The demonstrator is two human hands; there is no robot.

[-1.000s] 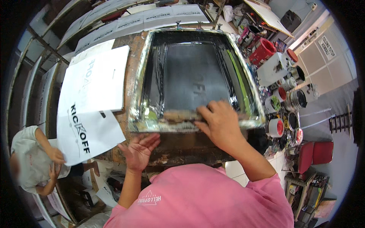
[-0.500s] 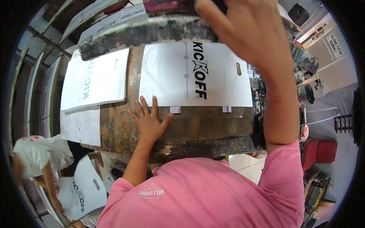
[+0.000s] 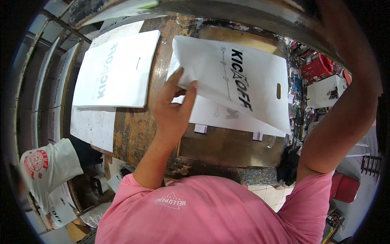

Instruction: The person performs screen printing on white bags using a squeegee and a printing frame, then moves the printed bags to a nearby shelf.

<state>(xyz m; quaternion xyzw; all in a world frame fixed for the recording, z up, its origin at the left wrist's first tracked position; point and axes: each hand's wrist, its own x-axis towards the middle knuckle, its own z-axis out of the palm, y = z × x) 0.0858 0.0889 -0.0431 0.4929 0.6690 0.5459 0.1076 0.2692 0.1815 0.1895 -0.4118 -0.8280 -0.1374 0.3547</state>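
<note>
Counter (image 3: 132,128) carries the lot: stained wood, stack on the left, bag on the right over a brown board (image 3: 227,152). Side by side probably cuts reach between the two.

Frame (image 3: 227,14) hangs over the far side, partly cut off by the upper rim of view. Likely up there so the bag has room to bend upward. Right forearm (image 3: 345,101) runs up toward it; right hand is out of view, so can't tell its grip. My read: that arm props the frame.

Stack (image 3: 122,73): white bags, flat, edges roughly squared, on a pale sheet (image 3: 93,130). Sheet probably shields them from the grimy wood.

Bag (image 3: 264,69): white, dark lettering (image 3: 237,57) up, left side raised and bowed, right end lower. Another white layer (image 3: 207,114) shows underneath with faint print; can't tell if it's the same bag's other side or a second one.

Left hand (image 3: 172,105): grip clamped on the bag's near-left corner, thumb on the upper face. A corner hold likely spares the lettering from smudges.

Tabs (image 3: 200,129): two along the layer's near edge, one beyond the slot end. Look like position stops.

Slot (image 3: 278,91): cut in the bag's right end, well apart from the grip.
</note>
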